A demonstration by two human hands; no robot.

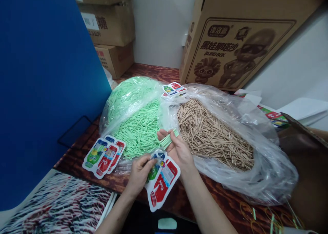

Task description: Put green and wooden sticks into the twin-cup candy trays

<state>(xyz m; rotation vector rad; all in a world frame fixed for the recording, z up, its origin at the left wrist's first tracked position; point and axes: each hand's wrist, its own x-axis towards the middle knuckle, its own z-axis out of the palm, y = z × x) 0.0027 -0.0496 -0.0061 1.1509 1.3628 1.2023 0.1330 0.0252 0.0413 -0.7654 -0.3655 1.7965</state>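
Observation:
My left hand grips a printed bottle-shaped packet, red and green, by its top edge. My right hand is closed on a small bunch of green sticks just above that packet. Behind my hands a clear plastic bag holds a heap of green sticks. To its right a second clear bag holds a heap of tan sticks. A few more printed packets lie fanned on the wooden table to the left of my left hand.
More printed packets rest on top between the two bags. A large printed cardboard box stands behind, with stacked cartons at the back left. A blue panel stands on the left. Rubber bands and stray sticks lie at the lower right.

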